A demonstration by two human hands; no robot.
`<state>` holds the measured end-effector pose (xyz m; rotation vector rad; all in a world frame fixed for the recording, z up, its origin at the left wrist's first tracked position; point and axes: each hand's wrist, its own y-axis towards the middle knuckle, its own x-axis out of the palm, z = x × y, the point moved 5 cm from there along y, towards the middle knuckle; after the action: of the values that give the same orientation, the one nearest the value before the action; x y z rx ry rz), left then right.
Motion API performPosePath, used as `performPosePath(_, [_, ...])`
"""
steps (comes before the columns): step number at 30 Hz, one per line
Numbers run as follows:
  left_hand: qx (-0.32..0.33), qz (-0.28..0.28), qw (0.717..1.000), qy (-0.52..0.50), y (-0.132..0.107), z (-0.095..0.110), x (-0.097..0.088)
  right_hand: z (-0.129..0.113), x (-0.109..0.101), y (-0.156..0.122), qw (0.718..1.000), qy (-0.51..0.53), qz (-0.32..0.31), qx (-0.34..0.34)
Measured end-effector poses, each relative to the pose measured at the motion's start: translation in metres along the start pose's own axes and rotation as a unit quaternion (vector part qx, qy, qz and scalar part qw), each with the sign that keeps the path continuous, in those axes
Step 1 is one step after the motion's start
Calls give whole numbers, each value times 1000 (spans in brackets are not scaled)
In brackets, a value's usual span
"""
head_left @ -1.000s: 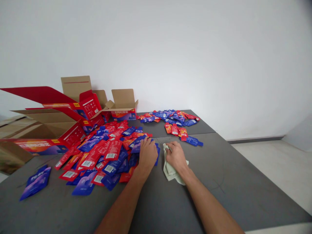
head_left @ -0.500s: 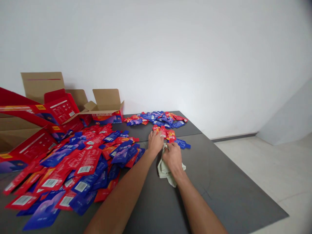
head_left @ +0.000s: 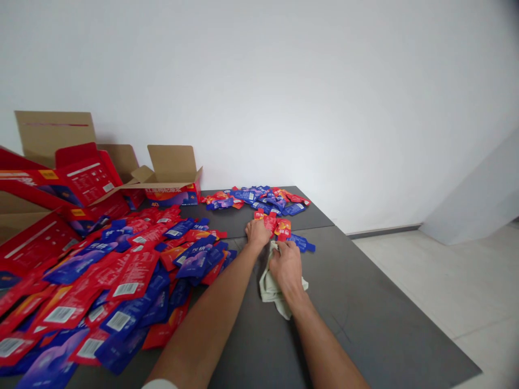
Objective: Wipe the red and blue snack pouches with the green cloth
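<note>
My right hand [head_left: 286, 265] lies closed on a crumpled pale green cloth [head_left: 268, 286] on the dark grey table [head_left: 365, 319]. My left hand [head_left: 257, 232] reaches forward beside it, fingers curled at the near edge of a small group of red and blue sachets [head_left: 284, 227]. I cannot make out whether it grips one. A big heap of red and blue sachets [head_left: 121, 270] covers the table to the left of my left arm.
More sachets [head_left: 255, 197] lie in a pile at the table's far side by the white wall. Open red printed cartons [head_left: 81, 183] and brown cardboard boxes [head_left: 174, 167] stand at the far left. The table's right edge drops to a pale floor [head_left: 446, 281].
My left hand has left the big heap and moved forward and right to the small sachet group. The right hand has stayed on the cloth. The view has shifted right.
</note>
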<state>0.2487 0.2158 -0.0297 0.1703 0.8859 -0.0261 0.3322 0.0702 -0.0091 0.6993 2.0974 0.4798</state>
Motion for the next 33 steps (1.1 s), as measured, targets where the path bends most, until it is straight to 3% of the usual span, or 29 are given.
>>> performPosePath(9, [44, 4, 995, -94, -61, -11, -33, -7, -7, 2, 999, -36, -24, 33])
performPosePath(18, [18, 90, 969, -230, -112, -45, -83, -36, -4, -9, 996, 69, -24, -54])
performPosePath(20, [-10, 102, 941, -322, -122, -56, -93, -49, -3, -15, 989, 113, -40, -86])
performPosePath(22, [-38, 92, 890, -444, -133, -64, -100, -64, -2, -22, 978, 157, -62, -123])
performPosePath(25, [-26, 31, 815, -578, -149, -62, -106, -84, -1, -34, 958, 210, -96, -172])
performPosePath(27, [1, -17, 783, -622, -157, -57, -110, -93, 0, -40, 946, 229, -117, -196])
performPosePath(30, [39, -61, 763, -643, -163, -53, -116, -98, 4, -46, 939, 234, -135, -213])
performPosePath(33, [72, -89, 762, -637, -166, -51, -117, -96, 5, -44, 944, 220, -124, -211])
